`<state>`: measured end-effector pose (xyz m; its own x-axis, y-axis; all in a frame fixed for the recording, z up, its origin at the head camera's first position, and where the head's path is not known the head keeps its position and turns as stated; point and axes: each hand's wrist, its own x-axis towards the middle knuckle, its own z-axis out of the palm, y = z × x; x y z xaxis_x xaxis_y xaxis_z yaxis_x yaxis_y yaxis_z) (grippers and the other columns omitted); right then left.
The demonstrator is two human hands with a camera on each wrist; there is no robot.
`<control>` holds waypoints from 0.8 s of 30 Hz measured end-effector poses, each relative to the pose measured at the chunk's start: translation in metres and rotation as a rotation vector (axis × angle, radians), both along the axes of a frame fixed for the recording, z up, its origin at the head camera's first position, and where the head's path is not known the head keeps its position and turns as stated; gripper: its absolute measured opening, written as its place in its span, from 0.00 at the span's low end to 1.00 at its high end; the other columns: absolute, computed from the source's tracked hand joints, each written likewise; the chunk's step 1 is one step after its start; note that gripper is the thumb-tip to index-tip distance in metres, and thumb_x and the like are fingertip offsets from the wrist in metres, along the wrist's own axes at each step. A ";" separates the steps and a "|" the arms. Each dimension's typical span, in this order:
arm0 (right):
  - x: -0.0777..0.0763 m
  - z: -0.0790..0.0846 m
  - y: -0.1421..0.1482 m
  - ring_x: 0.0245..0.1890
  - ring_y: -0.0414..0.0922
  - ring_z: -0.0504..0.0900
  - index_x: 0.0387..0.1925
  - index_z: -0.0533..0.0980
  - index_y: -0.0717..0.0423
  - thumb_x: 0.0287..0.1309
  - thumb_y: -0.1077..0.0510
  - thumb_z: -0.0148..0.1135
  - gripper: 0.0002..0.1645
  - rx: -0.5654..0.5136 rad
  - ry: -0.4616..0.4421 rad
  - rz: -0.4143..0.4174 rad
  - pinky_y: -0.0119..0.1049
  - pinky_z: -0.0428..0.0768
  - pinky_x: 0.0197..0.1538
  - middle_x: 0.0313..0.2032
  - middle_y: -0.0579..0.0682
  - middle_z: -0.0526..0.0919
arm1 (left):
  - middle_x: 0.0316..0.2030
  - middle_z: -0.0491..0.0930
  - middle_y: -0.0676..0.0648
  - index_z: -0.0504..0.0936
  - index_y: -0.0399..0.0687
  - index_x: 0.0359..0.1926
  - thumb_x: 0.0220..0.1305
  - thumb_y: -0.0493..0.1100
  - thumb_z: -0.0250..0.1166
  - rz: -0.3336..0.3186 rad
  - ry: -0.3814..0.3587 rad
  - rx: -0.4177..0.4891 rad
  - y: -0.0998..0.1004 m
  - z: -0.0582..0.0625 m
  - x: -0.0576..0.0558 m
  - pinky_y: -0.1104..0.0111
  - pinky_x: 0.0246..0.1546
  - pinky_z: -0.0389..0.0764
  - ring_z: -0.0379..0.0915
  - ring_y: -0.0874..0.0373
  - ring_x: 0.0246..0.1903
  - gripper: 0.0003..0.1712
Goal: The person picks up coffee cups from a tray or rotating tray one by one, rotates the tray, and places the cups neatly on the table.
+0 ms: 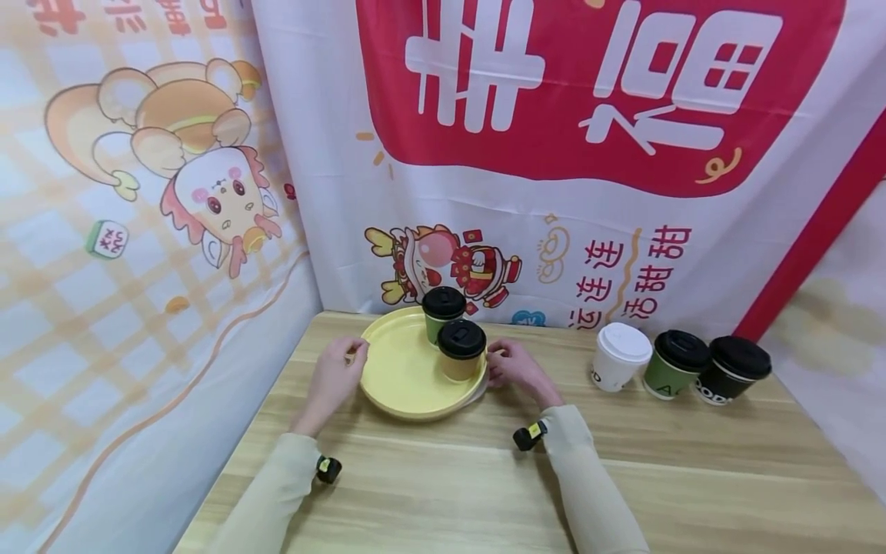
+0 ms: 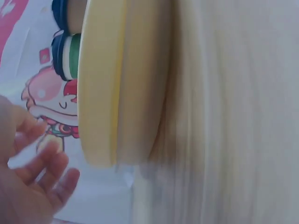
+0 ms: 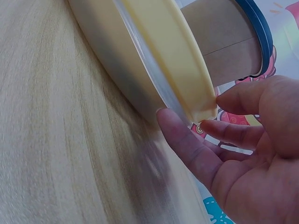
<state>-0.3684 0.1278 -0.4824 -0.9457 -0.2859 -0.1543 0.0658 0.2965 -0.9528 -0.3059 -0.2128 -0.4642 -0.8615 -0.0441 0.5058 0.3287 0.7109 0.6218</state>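
Observation:
A round yellow tray (image 1: 398, 369) with a raised rim rests on a paler round layer (image 3: 110, 56) beneath it. On the tray stand a green paper cup with a black lid (image 1: 444, 308) and a brown paper cup with a black lid (image 1: 461, 350). My left hand (image 1: 344, 363) is beside the tray's left edge; in the left wrist view its loosely bent fingers (image 2: 49, 163) are apart from the rim. At the right edge, my right hand (image 1: 515, 368) pinches the tray's rim, thumb near the brown cup and a fingertip (image 3: 170, 119) lower, against the paler layer.
Right of the tray, a white lidded cup (image 1: 619, 358), a green cup with a black lid (image 1: 674, 365) and a black cup (image 1: 730, 371) stand in a row on the wooden table (image 1: 443, 485). A printed cloth (image 1: 554, 208) hangs behind, and another covers the left side.

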 end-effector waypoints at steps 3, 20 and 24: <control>0.000 0.000 0.000 0.28 0.53 0.82 0.48 0.69 0.65 0.63 0.60 0.51 0.15 0.008 -0.002 -0.003 0.51 0.81 0.37 0.32 0.61 0.79 | 0.43 0.77 0.42 0.78 0.41 0.47 0.65 0.45 0.55 0.070 -0.145 0.128 -0.004 -0.001 -0.008 0.59 0.44 0.77 0.74 0.50 0.43 0.15; 0.000 -0.001 0.003 0.29 0.54 0.82 0.49 0.68 0.65 0.63 0.59 0.51 0.16 -0.016 0.010 0.036 0.48 0.82 0.35 0.33 0.61 0.79 | 0.58 0.68 0.34 0.67 0.37 0.60 0.68 0.48 0.51 0.034 -0.564 0.563 -0.017 -0.005 -0.035 0.57 0.46 0.77 0.70 0.41 0.52 0.25; 0.001 0.000 0.004 0.27 0.51 0.82 0.48 0.67 0.67 0.62 0.59 0.50 0.16 -0.026 0.035 0.057 0.44 0.82 0.32 0.32 0.60 0.80 | 0.59 0.67 0.35 0.66 0.36 0.60 0.69 0.47 0.50 0.017 -0.578 0.619 -0.018 -0.008 -0.037 0.58 0.46 0.77 0.70 0.41 0.52 0.25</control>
